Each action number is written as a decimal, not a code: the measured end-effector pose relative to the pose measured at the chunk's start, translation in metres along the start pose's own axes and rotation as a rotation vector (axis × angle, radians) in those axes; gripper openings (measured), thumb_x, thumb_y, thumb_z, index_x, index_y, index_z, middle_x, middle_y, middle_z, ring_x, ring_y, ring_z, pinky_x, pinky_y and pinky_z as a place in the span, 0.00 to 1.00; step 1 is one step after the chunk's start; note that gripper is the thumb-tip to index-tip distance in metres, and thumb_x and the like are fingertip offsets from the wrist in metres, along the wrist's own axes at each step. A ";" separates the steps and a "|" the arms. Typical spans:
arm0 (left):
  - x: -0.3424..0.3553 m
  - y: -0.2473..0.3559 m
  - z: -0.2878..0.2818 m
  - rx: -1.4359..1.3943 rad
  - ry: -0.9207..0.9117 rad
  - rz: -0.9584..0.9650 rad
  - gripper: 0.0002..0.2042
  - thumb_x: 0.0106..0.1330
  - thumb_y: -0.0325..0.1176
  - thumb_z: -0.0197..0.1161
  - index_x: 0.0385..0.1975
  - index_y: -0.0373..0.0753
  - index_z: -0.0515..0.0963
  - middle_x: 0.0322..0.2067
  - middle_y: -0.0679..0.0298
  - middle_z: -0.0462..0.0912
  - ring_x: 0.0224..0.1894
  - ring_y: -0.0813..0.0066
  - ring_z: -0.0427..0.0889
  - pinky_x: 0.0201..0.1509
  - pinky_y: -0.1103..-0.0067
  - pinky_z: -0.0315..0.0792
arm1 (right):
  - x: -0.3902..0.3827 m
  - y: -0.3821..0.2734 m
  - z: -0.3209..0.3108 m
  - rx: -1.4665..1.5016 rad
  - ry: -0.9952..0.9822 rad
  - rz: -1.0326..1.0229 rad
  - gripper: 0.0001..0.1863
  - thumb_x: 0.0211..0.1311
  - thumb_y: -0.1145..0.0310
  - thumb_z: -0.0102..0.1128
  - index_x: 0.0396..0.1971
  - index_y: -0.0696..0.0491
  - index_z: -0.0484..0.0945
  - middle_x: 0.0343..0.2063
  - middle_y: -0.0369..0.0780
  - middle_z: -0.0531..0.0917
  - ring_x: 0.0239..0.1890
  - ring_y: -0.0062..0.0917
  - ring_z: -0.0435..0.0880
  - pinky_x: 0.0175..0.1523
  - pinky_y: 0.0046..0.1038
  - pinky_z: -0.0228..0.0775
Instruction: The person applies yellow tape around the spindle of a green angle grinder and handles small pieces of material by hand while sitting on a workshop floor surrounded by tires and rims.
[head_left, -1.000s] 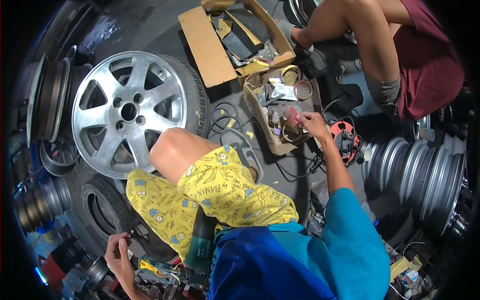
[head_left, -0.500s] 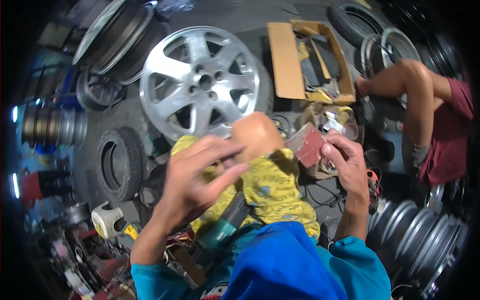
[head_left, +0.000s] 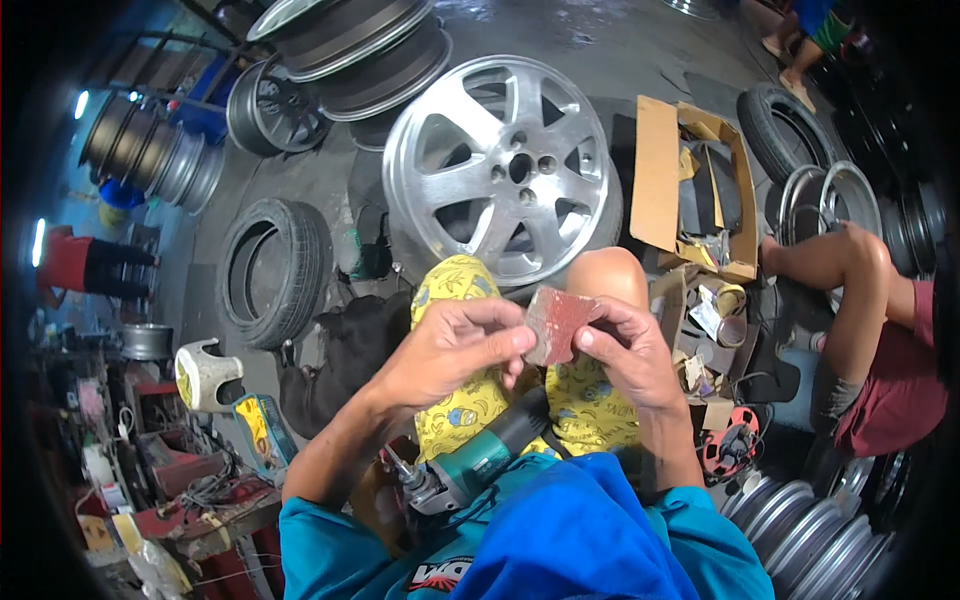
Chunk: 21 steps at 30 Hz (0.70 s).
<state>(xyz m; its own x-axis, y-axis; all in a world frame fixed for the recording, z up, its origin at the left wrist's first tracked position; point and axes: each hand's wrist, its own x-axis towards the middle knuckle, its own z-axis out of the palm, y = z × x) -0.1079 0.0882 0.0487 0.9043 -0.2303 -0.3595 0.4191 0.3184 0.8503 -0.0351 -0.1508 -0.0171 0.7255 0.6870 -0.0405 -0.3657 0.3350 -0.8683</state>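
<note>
Red sheet (head_left: pixel 565 330): swung from the right knee half a second ago, now upright above the lap, between the hands.
Right hand (head_left: pixel 637 365): fingers clamped on the sheet's right edge.
Left hand (head_left: pixel 450 350): thumb at its left edge; whether the fingers grip, cannot tell.
Grinder (head_left: pixel 475 466): green and black, across the lap.
Silver wheel (head_left: pixel 460 182): beyond the knees, left of a cardboard box (head_left: pixel 655 185).

The right hand (head_left: pixel 637 362) has carried the red sheet (head_left: pixel 562 328) leftward, away from the small box (head_left: pixel 672 290). The left hand (head_left: pixel 452 347), earlier apart, now pinches the sheet's left edge.
</note>
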 end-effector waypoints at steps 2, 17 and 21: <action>-0.011 -0.009 -0.001 -0.108 -0.037 0.004 0.10 0.77 0.32 0.67 0.47 0.31 0.84 0.37 0.66 0.86 0.36 0.83 0.83 0.41 0.81 0.80 | 0.005 0.008 0.010 0.050 -0.048 0.062 0.10 0.73 0.71 0.68 0.50 0.58 0.83 0.42 0.33 0.86 0.43 0.14 0.83 0.51 0.23 0.76; -0.036 -0.008 0.003 0.885 0.513 0.560 0.17 0.64 0.25 0.76 0.53 0.32 0.86 0.44 0.56 0.88 0.44 0.76 0.87 0.46 0.78 0.84 | 0.025 0.014 0.054 -0.371 0.151 -0.066 0.05 0.71 0.75 0.70 0.41 0.60 0.86 0.33 0.33 0.87 0.36 0.13 0.83 0.42 0.20 0.74; -0.033 -0.022 -0.012 0.550 0.390 0.351 0.18 0.68 0.25 0.74 0.55 0.26 0.83 0.45 0.55 0.88 0.45 0.75 0.88 0.48 0.76 0.85 | 0.028 0.007 0.062 -0.471 -0.013 -0.130 0.08 0.70 0.78 0.67 0.46 0.63 0.86 0.38 0.39 0.87 0.41 0.19 0.83 0.47 0.22 0.74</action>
<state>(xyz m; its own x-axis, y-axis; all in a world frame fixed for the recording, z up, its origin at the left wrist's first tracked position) -0.1456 0.0998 0.0374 0.9832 0.1741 -0.0551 0.0924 -0.2145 0.9723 -0.0535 -0.0897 0.0064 0.7391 0.6679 0.0868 0.0334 0.0924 -0.9952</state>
